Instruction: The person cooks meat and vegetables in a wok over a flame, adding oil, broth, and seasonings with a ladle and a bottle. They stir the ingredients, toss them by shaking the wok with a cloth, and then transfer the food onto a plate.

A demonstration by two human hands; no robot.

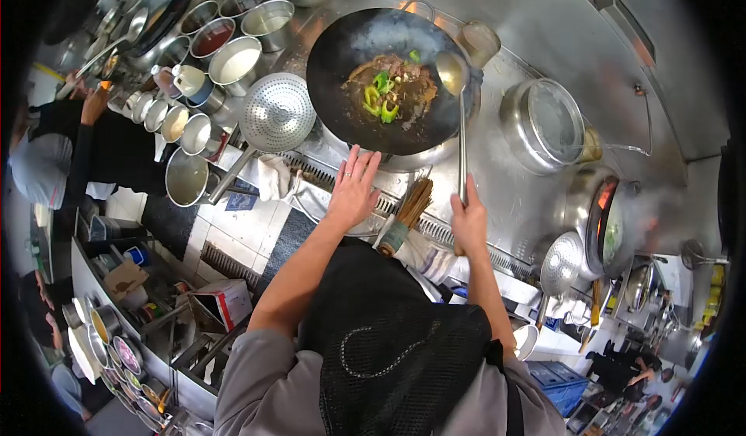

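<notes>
My right hand point(469, 220) is closed round the long handle of a ladle point(450, 73), whose bowl rests at the right inner side of a black wok point(334, 61). Meat and green pepper pieces point(384, 94) lie in the wok, with steam over them and flame at its far edge. My left hand point(355, 190), palm down with fingers spread, is just below the wok's near rim and holds nothing. Between my hands lies a bamboo wok brush point(412, 207). A perforated strainer point(278, 112) sits left of the wok.
Metal pots of sauce and liquid point(235, 63) line the left. A lidded pot point(553, 121) stands on the steel counter at right, with a second wok point(604, 218) and another strainer point(561, 263) below. A co-worker point(93, 137) stands at far left.
</notes>
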